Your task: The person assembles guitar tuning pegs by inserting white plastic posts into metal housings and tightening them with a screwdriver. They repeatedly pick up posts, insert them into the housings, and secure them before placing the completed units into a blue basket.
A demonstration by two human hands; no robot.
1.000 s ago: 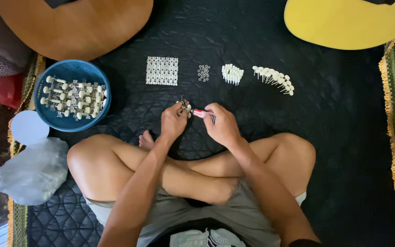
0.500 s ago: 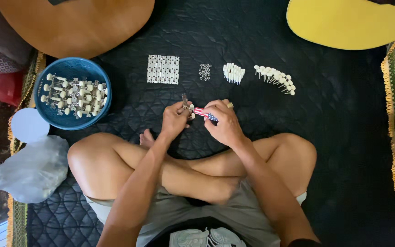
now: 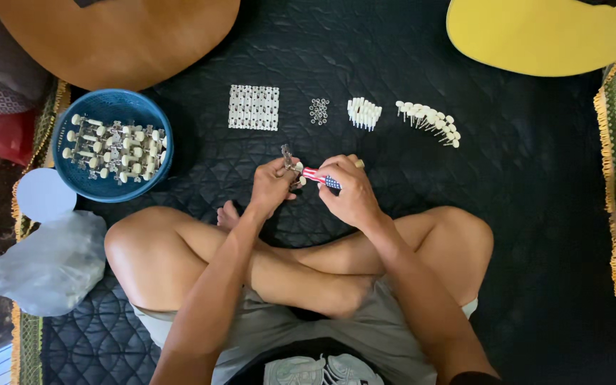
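My left hand [image 3: 271, 187] pinches a small metal tuning peg [image 3: 290, 162] with a cream knob, held over the black quilted mat. My right hand [image 3: 351, 192] grips a short screwdriver [image 3: 321, 177] with a red, white and blue handle, its tip against the peg. On the mat beyond my hands lie a white rectangular block of small parts [image 3: 254, 108], a little heap of metal bits [image 3: 319, 110], a cluster of white pegs [image 3: 363, 113] and a curved row of cream knobs [image 3: 429, 121]. I sit cross-legged, hands above my shins.
A blue bowl [image 3: 80, 187] full of tuning pegs stands at the left, with a pale round lid [image 3: 44, 194] and a clear plastic bag [image 3: 48, 264] beside it. A brown guitar body [image 3: 115, 36] lies at top left, a yellow one [image 3: 550, 32] at top right.
My hands have stayed close together, shifting slightly as the screwdriver works at the peg. Nothing else on the mat has moved.
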